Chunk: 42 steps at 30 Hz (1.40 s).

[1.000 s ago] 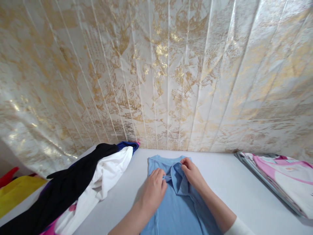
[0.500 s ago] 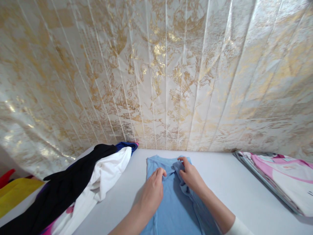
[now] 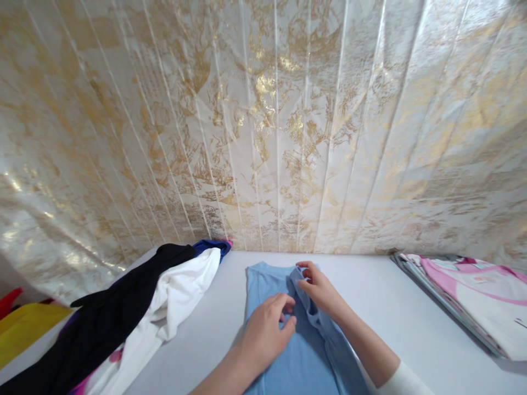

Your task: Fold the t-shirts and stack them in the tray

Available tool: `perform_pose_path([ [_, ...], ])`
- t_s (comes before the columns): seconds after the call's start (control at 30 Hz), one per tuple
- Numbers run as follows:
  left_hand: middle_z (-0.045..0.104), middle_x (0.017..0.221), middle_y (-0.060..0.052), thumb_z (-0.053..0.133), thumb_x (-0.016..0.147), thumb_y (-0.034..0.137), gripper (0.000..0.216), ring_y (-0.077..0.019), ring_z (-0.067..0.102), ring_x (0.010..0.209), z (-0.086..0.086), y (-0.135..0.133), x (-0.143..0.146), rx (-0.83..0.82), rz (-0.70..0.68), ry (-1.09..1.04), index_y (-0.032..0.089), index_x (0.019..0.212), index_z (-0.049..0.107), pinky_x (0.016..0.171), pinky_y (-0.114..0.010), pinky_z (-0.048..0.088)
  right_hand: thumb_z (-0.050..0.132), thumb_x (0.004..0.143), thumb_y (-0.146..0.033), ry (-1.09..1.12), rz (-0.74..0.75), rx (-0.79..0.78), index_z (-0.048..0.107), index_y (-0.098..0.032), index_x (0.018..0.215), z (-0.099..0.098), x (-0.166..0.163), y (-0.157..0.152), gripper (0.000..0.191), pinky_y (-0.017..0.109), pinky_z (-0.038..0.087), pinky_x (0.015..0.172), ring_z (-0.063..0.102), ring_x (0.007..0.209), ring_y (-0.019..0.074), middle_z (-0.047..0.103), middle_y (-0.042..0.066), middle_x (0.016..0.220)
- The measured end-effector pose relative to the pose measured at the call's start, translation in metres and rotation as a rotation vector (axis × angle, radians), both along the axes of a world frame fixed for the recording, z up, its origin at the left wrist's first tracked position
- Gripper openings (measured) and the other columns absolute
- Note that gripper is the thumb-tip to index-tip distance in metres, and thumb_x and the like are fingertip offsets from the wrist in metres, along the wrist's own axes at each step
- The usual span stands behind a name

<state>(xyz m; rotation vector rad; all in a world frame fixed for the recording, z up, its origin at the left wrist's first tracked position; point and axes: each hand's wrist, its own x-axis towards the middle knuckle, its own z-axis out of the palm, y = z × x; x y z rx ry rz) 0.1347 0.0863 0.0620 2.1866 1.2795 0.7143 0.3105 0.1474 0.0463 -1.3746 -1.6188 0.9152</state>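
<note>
A light blue shirt (image 3: 263,282) lies on the white table (image 3: 370,307) in front of me, its top end toward the wall. My left hand (image 3: 265,334) rests on the middle of the shirt with its fingers curled, pinching the fabric. My right hand (image 3: 319,291) is closed on a raised fold of the shirt near its top right edge. A white sleeve (image 3: 405,381) covers my right forearm.
A heap of black (image 3: 115,307), white (image 3: 177,296) and dark blue clothes lies at the left, with yellow (image 3: 24,329) and red cloth beyond it. A stack of folded pink and white garments (image 3: 477,302) sits at the right. A gold-patterned sheet (image 3: 263,126) hangs behind the table.
My left hand slid back toward me along the shirt and curled its fingers. My right hand kept hold of the fold near the shirt's top, and the fold lies flatter.
</note>
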Motion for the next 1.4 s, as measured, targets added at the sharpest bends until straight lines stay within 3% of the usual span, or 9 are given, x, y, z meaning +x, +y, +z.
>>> perform_pose_path([
  [0.17, 0.065, 0.092, -0.001, 0.042, 0.089, 0.009, 0.021, -0.0167, 0.062, 0.083, 0.003, 0.014, -0.012, 0.048, 0.07, 0.009, 0.021, 0.093, 0.058, 0.077, -0.027, 0.047, 0.037, 0.081, -0.024, -0.038, 0.056, 0.011, 0.056, -0.021, 0.105, 0.001, -0.005, -0.002, 0.031, 0.024, 0.047, 0.04, 0.069, 0.073, 0.0205, 0.068, 0.005, 0.09],
  [0.27, 0.062, 0.103, -0.006, 0.041, 0.084, 0.003, 0.027, -0.0202, 0.058, 0.101, 0.006, 0.02, -0.017, 0.12, 0.109, 0.042, 0.019, 0.098, 0.057, 0.09, -0.033, 0.043, 0.033, 0.079, -0.015, -0.121, 0.012, 0.09, 0.059, -0.02, 0.097, -0.002, 0.007, 0.003, 0.031, 0.031, 0.055, 0.063, 0.068, 0.087, 0.02, 0.068, 0.007, 0.094],
  [0.33, 0.06, 0.117, -0.007, 0.042, 0.088, 0.007, 0.03, -0.0208, 0.053, 0.114, 0.008, 0.021, -0.017, 0.188, 0.045, 0.096, 0.021, 0.11, 0.057, 0.098, -0.037, 0.039, 0.035, 0.079, -0.012, -0.193, -0.005, 0.157, 0.06, -0.019, 0.097, -0.008, 0.016, 0.006, 0.032, 0.037, 0.051, 0.086, 0.064, 0.1, 0.0203, 0.067, 0.009, 0.103],
  [0.5, 0.033, 0.153, -0.008, 0.042, 0.099, 0.033, 0.046, -0.0222, 0.026, 0.142, -0.002, 0.025, -0.013, 0.201, -0.199, 0.312, 0.022, 0.143, 0.039, 0.112, -0.046, 0.024, 0.043, 0.085, -0.017, -0.466, 0.0, 0.26, 0.058, -0.015, 0.121, -0.029, 0.026, 0.009, 0.038, 0.047, 0.033, 0.108, 0.042, 0.133, 0.0271, 0.051, 0.016, 0.14],
  [0.6, 0.029, 0.154, -0.009, 0.036, 0.101, 0.04, 0.049, -0.0211, 0.021, 0.144, -0.009, 0.03, -0.014, 0.191, -0.185, 0.365, 0.019, 0.145, 0.037, 0.114, -0.045, 0.022, 0.042, 0.092, -0.027, -0.716, -0.056, 0.325, 0.048, -0.013, 0.136, -0.037, 0.026, 0.011, 0.046, 0.048, 0.034, 0.108, 0.033, 0.14, 0.0273, 0.04, 0.017, 0.148],
  [0.77, 0.024, 0.156, -0.007, 0.028, 0.103, 0.04, 0.049, -0.0187, 0.019, 0.144, -0.009, 0.037, -0.019, 0.206, -0.176, 0.422, 0.017, 0.145, 0.036, 0.115, -0.042, 0.021, 0.036, 0.096, -0.034, -0.864, -0.115, 0.361, 0.04, -0.01, 0.143, -0.037, 0.021, 0.003, 0.054, 0.044, 0.031, 0.111, 0.029, 0.142, 0.0249, 0.036, 0.016, 0.151],
  [1.03, 0.032, 0.153, -0.004, 0.031, 0.102, 0.035, 0.043, -0.0188, 0.021, 0.144, -0.007, 0.035, -0.018, 0.231, -0.217, 0.399, 0.023, 0.142, 0.041, 0.115, -0.043, 0.022, 0.037, 0.094, -0.052, -0.965, -0.096, 0.148, 0.035, -0.007, 0.146, -0.033, 0.006, -0.012, 0.069, 0.046, 0.025, 0.114, 0.023, 0.143, 0.0286, 0.026, 0.016, 0.154],
  [1.2, 0.035, 0.152, -0.003, 0.037, 0.1, 0.027, 0.042, -0.0187, 0.022, 0.144, 0.004, 0.019, -0.009, 0.281, -0.407, 0.31, 0.027, 0.141, 0.04, 0.114, -0.044, 0.022, 0.032, 0.097, -0.037, -0.88, -0.065, 0.255, 0.04, -0.014, 0.144, -0.041, 0.025, -0.002, 0.053, 0.047, 0.028, 0.112, 0.03, 0.141, 0.0229, 0.034, 0.014, 0.152],
  [1.4, 0.057, 0.131, -0.001, 0.048, 0.084, 0.001, 0.04, -0.0168, 0.045, 0.126, 0.002, 0.021, -0.01, 0.334, -0.392, 0.22, 0.025, 0.113, 0.06, 0.107, -0.035, 0.031, 0.033, 0.092, -0.019, -0.801, -0.043, 0.416, 0.042, -0.008, 0.141, -0.051, 0.031, 0.006, 0.051, 0.045, 0.037, 0.108, 0.036, 0.138, 0.0239, 0.039, 0.019, 0.148],
])
